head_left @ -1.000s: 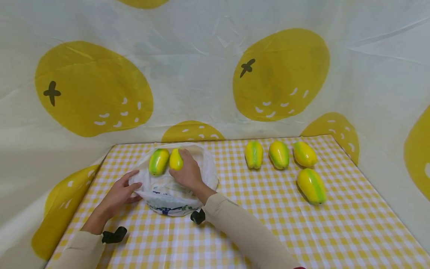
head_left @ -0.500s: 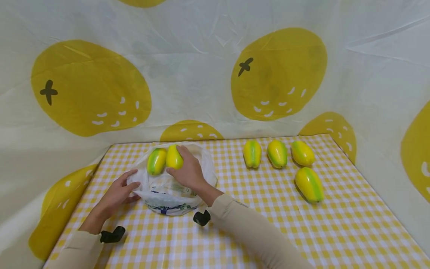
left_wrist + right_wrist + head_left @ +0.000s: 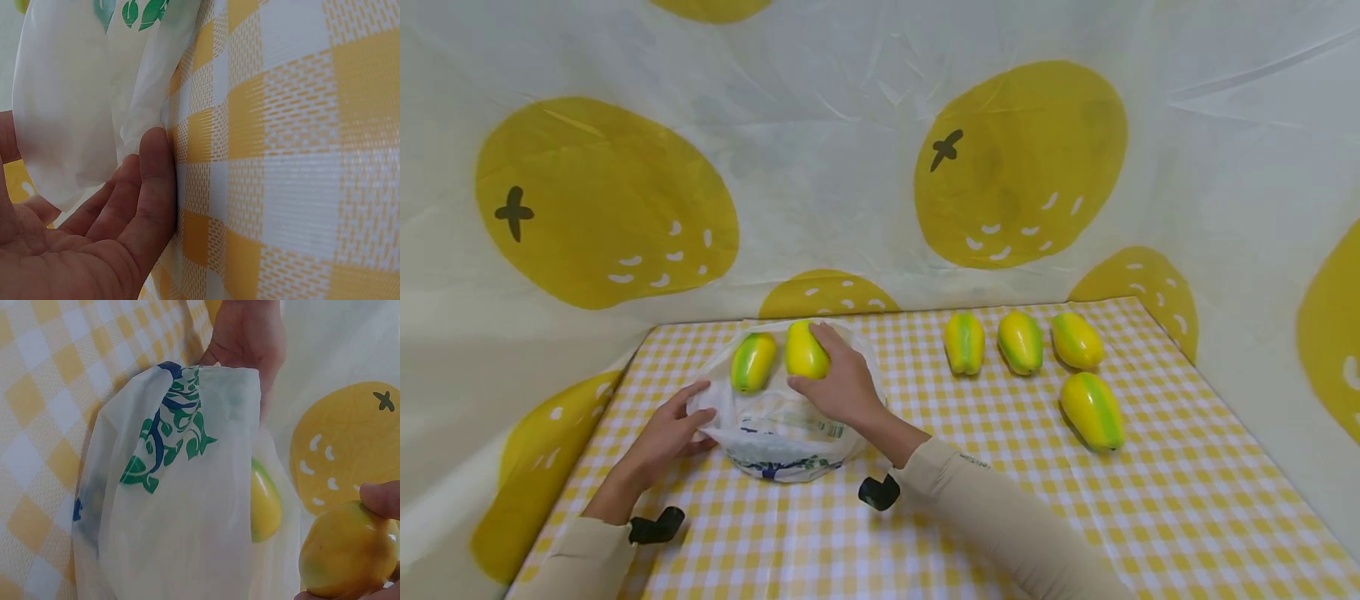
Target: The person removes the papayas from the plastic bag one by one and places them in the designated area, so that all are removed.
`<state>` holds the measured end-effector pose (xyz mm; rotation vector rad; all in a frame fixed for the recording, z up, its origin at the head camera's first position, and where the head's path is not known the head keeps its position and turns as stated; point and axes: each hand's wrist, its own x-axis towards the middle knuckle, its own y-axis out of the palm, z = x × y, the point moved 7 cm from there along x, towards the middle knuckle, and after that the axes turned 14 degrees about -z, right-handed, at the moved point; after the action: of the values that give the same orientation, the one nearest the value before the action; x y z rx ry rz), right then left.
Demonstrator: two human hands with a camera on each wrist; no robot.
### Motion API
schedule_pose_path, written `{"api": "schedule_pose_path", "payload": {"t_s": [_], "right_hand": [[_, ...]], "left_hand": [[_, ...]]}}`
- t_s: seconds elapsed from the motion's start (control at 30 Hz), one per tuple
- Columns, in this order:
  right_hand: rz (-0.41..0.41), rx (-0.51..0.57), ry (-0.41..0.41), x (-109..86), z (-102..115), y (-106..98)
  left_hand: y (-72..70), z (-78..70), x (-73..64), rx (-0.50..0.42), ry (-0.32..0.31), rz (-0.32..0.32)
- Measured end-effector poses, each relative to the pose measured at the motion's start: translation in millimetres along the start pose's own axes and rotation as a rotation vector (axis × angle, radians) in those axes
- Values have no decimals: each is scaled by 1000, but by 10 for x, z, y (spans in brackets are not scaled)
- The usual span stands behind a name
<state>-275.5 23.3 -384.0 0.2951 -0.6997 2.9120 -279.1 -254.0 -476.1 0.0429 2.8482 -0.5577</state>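
In the head view my left hand (image 3: 662, 433) holds the left rim of a white plastic bag (image 3: 775, 454), whose mouth faces up. The left wrist view shows the bag's film (image 3: 69, 94) between thumb and fingers. My right hand (image 3: 846, 379) grips a yellow-green papaya (image 3: 807, 352) over the right part of the bag's mouth. In the right wrist view this papaya (image 3: 347, 550) is between thumb and fingers, apart from the bag's near wall (image 3: 187, 519). A second papaya (image 3: 753, 362) lies inside the bag at the left.
Several more papayas stand or lie on the right of the table, among them one at the front (image 3: 1092, 412) and one at the back (image 3: 964, 343). A yellow-checked cloth (image 3: 1000, 450) covers the table. A fruit-printed curtain (image 3: 835, 192) hangs behind it.
My right hand has lifted the gripped papaya up from inside the bag and shifted it a little to the right. The left hand keeps its place on the bag's rim.
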Motion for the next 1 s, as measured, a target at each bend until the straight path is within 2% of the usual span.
{"api": "schedule_pose_path", "payload": {"t_s": [0.27, 0.5, 0.8, 1.0], "right_hand": [[-17, 17, -30, -15, 6, -225], [-22, 15, -36, -82, -35, -359], [-53, 26, -15, -174, -173, -579], [-72, 25, 16, -245, -277, -716]], "left_hand": [[22, -48, 27, -4, 23, 1], [8, -8, -19, 3, -7, 1], [15, -4, -7, -1, 10, 13], [19, 2, -11, -10, -2, 8]]}}
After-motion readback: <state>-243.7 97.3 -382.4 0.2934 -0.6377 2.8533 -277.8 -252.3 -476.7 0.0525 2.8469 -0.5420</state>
